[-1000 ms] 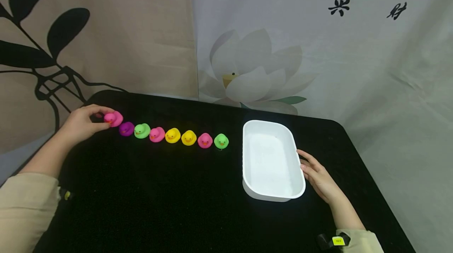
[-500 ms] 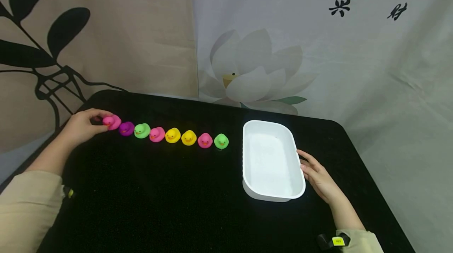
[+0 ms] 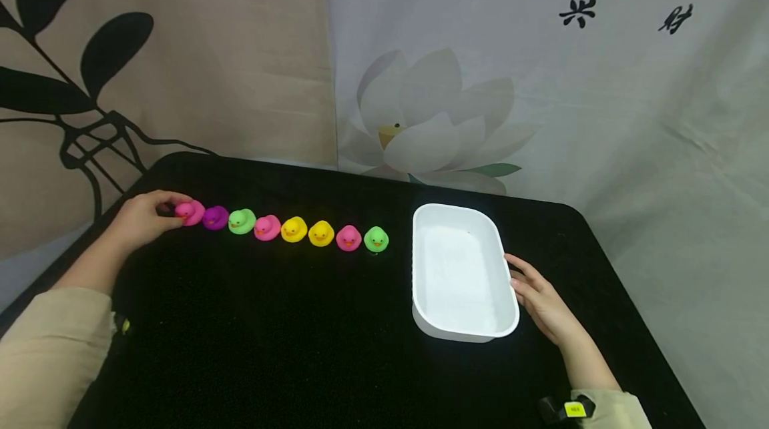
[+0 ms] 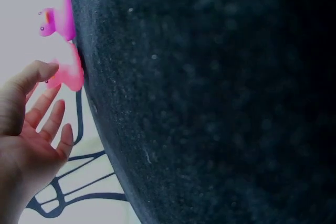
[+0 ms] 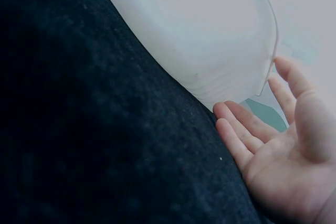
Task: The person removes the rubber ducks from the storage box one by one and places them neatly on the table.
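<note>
At the left end of a row of rubber ducks, my left hand (image 3: 143, 217) pinches a pink rubber duck (image 3: 191, 213) between thumb and fingers. That duck sits right beside a purple duck (image 3: 215, 217). In the left wrist view the thumb lies against the pink duck (image 4: 68, 66), while the other fingers stretch out below it. My right hand (image 3: 545, 305) touches the right side of a white plastic tub (image 3: 465, 282). Its fingers are loosely extended, and the right wrist view has the fingertips against the tub's outer wall (image 5: 210, 85).
Rightward from the purple duck run a green duck (image 3: 242, 221), a pink one (image 3: 267, 228), two yellow ones (image 3: 294, 229), another pink one (image 3: 349, 238) and another green one (image 3: 376, 239). All stand on a black-covered table (image 3: 270, 349). A printed curtain (image 3: 240, 49) hangs behind.
My left hand has come down and slightly toward me, lowering the pink duck level with the row's left end. The right hand, the tub and the other ducks stay put.
</note>
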A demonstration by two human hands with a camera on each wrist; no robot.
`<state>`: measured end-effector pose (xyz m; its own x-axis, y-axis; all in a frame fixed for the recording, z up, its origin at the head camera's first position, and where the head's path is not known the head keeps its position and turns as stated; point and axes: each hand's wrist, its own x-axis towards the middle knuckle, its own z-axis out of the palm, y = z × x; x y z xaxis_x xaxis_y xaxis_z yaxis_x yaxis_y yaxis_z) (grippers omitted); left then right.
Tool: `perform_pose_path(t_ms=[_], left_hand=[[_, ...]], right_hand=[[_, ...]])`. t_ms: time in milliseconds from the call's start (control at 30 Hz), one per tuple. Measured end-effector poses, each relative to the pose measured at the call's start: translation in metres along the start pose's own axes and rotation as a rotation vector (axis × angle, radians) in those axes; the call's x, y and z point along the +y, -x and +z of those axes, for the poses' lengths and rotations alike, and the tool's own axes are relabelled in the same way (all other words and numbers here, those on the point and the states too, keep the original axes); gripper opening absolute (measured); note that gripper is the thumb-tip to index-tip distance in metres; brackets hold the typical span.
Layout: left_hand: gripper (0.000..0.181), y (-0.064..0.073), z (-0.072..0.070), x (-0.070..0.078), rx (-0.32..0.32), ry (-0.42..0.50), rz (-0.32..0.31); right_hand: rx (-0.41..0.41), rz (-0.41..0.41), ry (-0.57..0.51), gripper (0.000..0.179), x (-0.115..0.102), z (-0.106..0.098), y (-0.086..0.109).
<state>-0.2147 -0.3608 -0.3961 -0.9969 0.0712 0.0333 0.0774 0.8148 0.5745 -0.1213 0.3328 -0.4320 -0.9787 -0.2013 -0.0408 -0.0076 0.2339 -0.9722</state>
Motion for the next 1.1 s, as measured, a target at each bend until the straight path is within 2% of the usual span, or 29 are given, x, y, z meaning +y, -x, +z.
perform_pose_path(t_ms=[467,800,967,1100], left_hand=[[0.048,-0.004,0.003,0.003,-0.036,-0.023,-0.003],[0.051,-0.006,0.004,-0.001,-0.063,-0.015,-0.012],[0.052,-0.005,0.001,0.002,-0.072,-0.01,-0.015],[0.049,-0.003,-0.003,0.009,-0.05,-0.02,-0.007]], right_hand=[[-0.01,-0.012,-0.006,0.054,0.001,-0.002,0.0],[-0.011,-0.028,-0.001,0.052,0.003,-0.003,0.0],[0.008,-0.032,0.033,0.051,-0.001,-0.003,0.002],[0.028,-0.034,0.081,0.05,-0.008,-0.005,0.003]])
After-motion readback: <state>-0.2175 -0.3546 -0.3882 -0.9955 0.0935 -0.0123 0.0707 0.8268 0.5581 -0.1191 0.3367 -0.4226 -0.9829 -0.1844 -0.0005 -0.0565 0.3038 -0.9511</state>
